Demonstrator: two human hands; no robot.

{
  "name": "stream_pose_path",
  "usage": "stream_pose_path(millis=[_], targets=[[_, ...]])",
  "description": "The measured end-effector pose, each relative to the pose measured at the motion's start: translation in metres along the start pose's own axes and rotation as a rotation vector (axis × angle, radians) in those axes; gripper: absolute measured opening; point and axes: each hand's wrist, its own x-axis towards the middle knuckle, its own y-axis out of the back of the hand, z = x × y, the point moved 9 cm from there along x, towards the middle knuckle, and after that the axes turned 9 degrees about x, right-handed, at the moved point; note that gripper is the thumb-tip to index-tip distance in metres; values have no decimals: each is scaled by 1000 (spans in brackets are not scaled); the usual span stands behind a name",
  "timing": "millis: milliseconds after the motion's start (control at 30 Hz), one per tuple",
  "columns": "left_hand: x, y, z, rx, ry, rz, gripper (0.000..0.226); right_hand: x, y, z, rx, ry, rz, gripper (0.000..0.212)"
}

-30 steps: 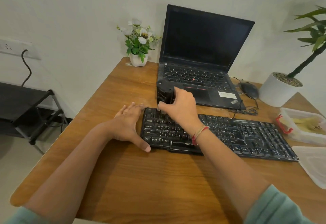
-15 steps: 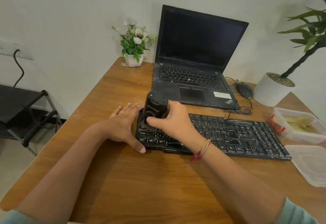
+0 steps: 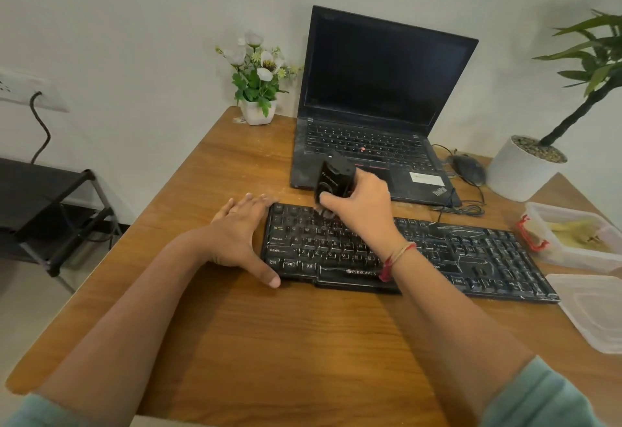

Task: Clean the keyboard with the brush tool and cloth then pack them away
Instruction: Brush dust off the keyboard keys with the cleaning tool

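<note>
Since half a second ago the right hand [image 3: 360,211] has carried the brush [image 3: 335,174] rightward from the keyboard's [image 3: 471,255] left end, and it now stands over the upper key rows, a few keys in from that end. The fingers and thumb of this hand curl round the black body of the brush, which leans slightly left, its lower end blurred where it meets the keys. The left hand [image 3: 235,234] has stayed put: it lies flat on the table [image 3: 303,342] against the keyboard's left edge, fingers straight and close together, thumb spread along the front corner. The keyboard lies across the table's middle, dusty, with a cable trailing over its right half. Behind it an open laptop [image 3: 380,90] shows a dark screen, with a mouse [image 3: 469,164] just to its right. A yellow cloth [image 3: 575,231] sits in a clear box [image 3: 538,214] beyond the keyboard's right end, and the lid [image 3: 599,308] lies near it at the table's edge. 2 potted plants stand at the back, a flowering plant [image 3: 257,69] left of the laptop and a leafy plant [image 3: 599,56] at far right.
</note>
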Motion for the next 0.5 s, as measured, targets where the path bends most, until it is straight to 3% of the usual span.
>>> stream_pose_path(millis=[100,200,367,500], targets=[[0,0,0,15,2,0,157,-16,-25,-17,-12,72,-96,22],[1,-2,0,30,2,-5,158,-34,-52,-25,173,18,-223,20],[-1,2,1,-2,1,15,156,-11,-23,-21,39,53,-22,21],[4,-4,-4,36,0,5,146,-42,-54,-47,48,189,-203,32]])
